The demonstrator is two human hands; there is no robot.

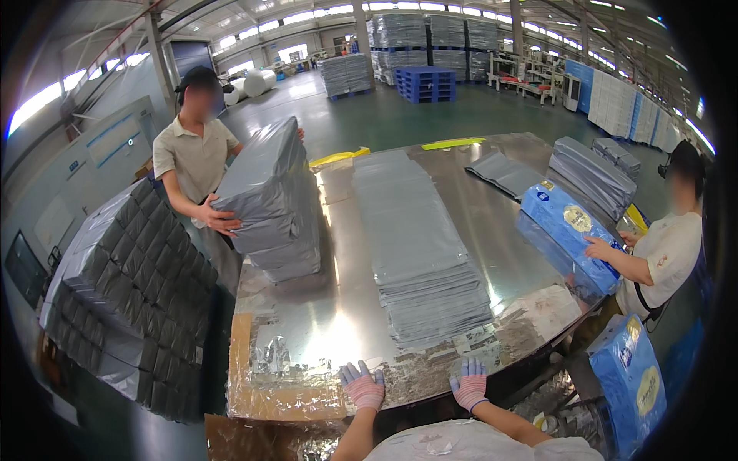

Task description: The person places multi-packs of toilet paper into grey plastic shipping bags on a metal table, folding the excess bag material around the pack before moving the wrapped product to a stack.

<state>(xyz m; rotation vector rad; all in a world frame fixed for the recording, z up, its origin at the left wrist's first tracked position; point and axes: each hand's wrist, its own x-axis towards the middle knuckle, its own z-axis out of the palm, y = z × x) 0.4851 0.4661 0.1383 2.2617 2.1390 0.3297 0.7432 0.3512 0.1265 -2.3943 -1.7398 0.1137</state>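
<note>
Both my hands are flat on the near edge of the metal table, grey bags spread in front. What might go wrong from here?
The long overlapping row of grey bags lies just ahead of your left hand and right hand; a careless reach may fan it out. The co-worker's tall grey stack leans, held by hand, and might topple onto the table. The torn tape and foil along the near edge could snag your gloves.
</note>
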